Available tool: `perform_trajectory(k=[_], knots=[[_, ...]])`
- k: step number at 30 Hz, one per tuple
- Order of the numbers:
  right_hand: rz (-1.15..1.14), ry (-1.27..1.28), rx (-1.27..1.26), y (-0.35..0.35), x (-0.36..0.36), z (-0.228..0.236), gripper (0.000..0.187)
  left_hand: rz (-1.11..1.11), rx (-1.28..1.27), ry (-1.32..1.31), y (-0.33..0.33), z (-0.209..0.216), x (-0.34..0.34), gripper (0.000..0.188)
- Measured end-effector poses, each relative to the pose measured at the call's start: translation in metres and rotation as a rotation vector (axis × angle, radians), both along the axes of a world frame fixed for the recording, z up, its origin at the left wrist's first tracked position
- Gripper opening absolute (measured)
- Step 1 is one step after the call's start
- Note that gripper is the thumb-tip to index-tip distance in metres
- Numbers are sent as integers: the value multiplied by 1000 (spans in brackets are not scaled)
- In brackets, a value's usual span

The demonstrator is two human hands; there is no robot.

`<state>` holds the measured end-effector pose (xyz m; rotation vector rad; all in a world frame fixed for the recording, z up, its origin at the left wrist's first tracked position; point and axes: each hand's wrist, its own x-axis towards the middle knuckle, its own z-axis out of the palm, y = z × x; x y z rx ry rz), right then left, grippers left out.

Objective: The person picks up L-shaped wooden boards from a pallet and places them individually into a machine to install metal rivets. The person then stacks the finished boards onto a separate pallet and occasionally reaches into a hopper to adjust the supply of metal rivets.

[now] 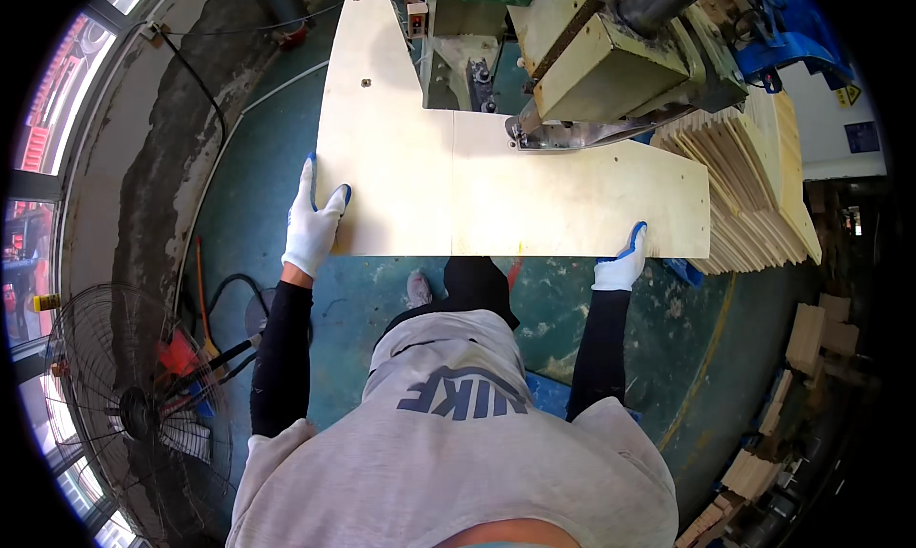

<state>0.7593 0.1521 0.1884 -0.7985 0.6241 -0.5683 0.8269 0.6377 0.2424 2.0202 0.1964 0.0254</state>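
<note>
A large pale L-shaped plywood panel (391,181) is held level in front of me, with a few small dark metal inserts near its edges. My left hand (313,228), in a white glove with blue fingertips, grips its left edge near the front corner, thumb on top. At the front edge toward the right, my right hand (622,262) in a matching glove holds the panel, thumb on top and fingers hidden beneath. The metal foot (572,136) of a machine overlaps the panel's far inner edge; whether it touches cannot be made out.
A cream machine head (615,66) stands beyond the panel, over a machine body. A stack of plywood panels (749,190) leans at the right. A wire-caged fan (138,410) stands at lower left beside windows. Wood offcuts (806,338) lie at far right on the green floor (668,357).
</note>
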Motion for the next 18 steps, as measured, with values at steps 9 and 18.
perform_trajectory(k=[9,18], knots=[[43,112,-64,9,-2,18,64,-25,32,-69,5,-16,3,74],[86,47,14,4,-9,30,55,-18,-40,-41,9,-18,1,73]])
